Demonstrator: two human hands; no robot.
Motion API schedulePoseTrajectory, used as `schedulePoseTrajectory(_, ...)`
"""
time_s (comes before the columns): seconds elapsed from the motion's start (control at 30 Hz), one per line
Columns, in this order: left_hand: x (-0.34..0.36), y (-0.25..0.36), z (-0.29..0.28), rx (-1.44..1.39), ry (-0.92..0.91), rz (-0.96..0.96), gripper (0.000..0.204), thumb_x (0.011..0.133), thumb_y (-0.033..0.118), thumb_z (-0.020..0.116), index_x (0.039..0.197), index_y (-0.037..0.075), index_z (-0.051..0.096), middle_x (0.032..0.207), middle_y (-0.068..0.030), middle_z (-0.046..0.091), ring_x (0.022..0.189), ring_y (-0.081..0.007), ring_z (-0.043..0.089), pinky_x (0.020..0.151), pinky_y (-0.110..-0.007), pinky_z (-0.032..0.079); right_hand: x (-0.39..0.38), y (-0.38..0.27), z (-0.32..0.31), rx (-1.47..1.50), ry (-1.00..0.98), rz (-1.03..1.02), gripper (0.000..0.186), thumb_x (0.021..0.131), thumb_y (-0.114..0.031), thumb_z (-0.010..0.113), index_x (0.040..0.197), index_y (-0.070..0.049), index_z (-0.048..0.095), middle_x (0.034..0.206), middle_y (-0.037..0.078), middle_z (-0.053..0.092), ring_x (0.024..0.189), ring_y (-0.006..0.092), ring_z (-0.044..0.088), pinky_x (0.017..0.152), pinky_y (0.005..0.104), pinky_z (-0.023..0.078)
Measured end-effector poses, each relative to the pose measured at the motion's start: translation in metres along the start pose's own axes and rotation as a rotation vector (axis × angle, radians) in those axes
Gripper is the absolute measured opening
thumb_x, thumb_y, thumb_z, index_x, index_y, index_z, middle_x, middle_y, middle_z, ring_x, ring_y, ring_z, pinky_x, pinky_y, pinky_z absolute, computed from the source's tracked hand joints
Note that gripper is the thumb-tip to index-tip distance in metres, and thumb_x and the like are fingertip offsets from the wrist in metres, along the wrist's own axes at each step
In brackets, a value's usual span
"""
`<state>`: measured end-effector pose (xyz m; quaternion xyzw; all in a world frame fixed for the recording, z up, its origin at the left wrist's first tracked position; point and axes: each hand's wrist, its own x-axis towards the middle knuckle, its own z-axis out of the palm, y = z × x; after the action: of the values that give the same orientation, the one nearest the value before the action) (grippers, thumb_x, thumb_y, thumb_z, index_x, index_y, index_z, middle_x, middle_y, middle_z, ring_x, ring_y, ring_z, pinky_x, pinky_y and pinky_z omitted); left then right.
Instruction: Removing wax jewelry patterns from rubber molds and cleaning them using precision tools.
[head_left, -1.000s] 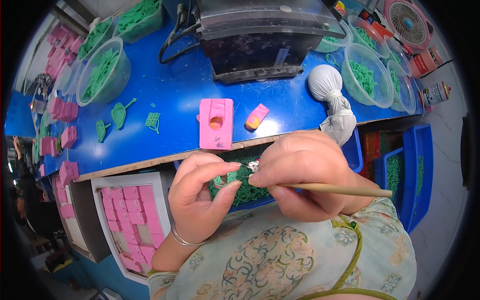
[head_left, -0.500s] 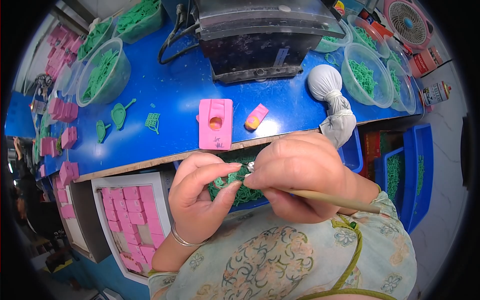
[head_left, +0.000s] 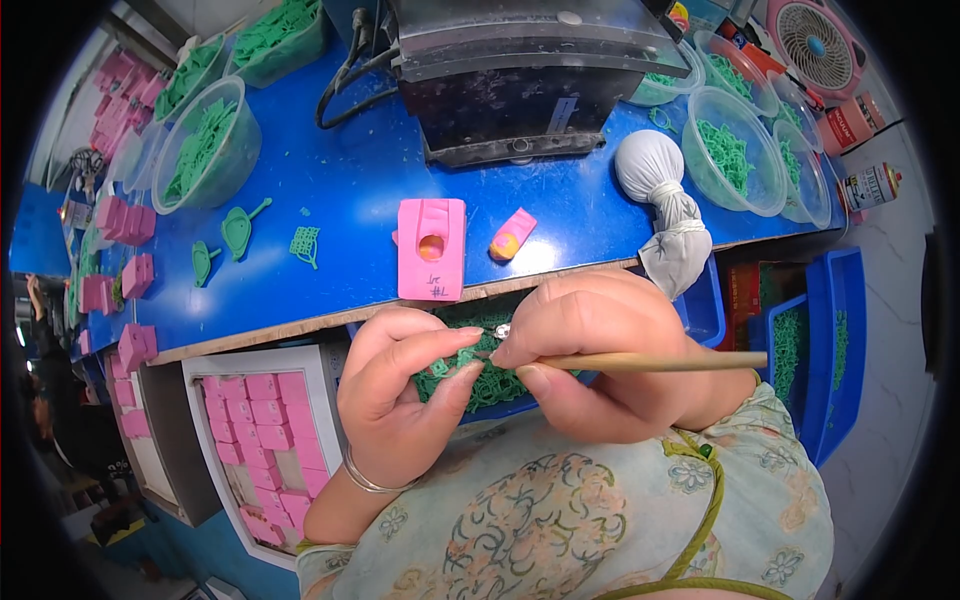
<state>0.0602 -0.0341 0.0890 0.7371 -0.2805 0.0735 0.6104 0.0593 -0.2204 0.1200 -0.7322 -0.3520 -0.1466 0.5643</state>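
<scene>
Wooden handle (head_left: 660,362) swings up from its slant of half a second ago, its rear end now nearly level past the right hand (head_left: 615,335), which is closed around it, fingertips close to the green piece (head_left: 467,356). Left hand (head_left: 398,375) — thumb and index finger nearly together — pinches that piece at its tips; pink block (head_left: 432,275) just beyond, heaped green bits (head_left: 492,392) below both hands.

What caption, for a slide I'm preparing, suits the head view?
The left hand pinches a small green piece; the right hand grips a tan stick, above heaped green strands.
</scene>
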Motion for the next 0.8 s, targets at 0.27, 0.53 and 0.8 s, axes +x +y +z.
schedulePoseTrajectory(0.27, -0.0007, -0.0013, -0.0016, 0.025, -0.014, 0.004, 0.031, 0.067, -0.006, 0.068, 0.096, 0.001, 0.063, 0.088, -0.0076, 0.053, 0.078, -0.0167, 0.051, 0.067, -0.025, 0.04, -0.0003, -0.0004, 0.0009, -0.073, 0.063, -0.057, 0.023, 0.063, 0.003, 0.061, 0.085, -0.003, 0.057, 0.067, 0.008, 0.054, 0.055, 0.0243, 0.054, 0.047, 0.0313, 0.043)
schedulePoseTrajectory(0.53, -0.0005, -0.0014, -0.0021, 0.029, -0.017, 0.001, 0.031, 0.066, -0.005, 0.068, 0.096, 0.001, 0.064, 0.088, -0.0074, 0.054, 0.079, -0.0167, 0.051, 0.067, -0.025, 0.04, -0.0015, 0.0018, 0.008, -0.162, 0.103, -0.09, 0.022, 0.058, 0.003, 0.061, 0.078, -0.006, 0.058, 0.064, 0.006, 0.051, 0.052, 0.0213, 0.052, 0.045, 0.029, 0.041)
schedulePoseTrajectory(0.8, 0.0007, -0.0019, -0.0021, 0.027, -0.017, 0.009, 0.032, 0.066, -0.006, 0.068, 0.096, 0.001, 0.064, 0.088, -0.0074, 0.054, 0.078, -0.0166, 0.051, 0.067, -0.025, 0.04, -0.0016, 0.0026, 0.009, -0.153, 0.113, -0.094, 0.023, 0.056, 0.005, 0.059, 0.077, -0.006, 0.057, 0.063, 0.006, 0.051, 0.051, 0.0211, 0.052, 0.044, 0.0289, 0.041)
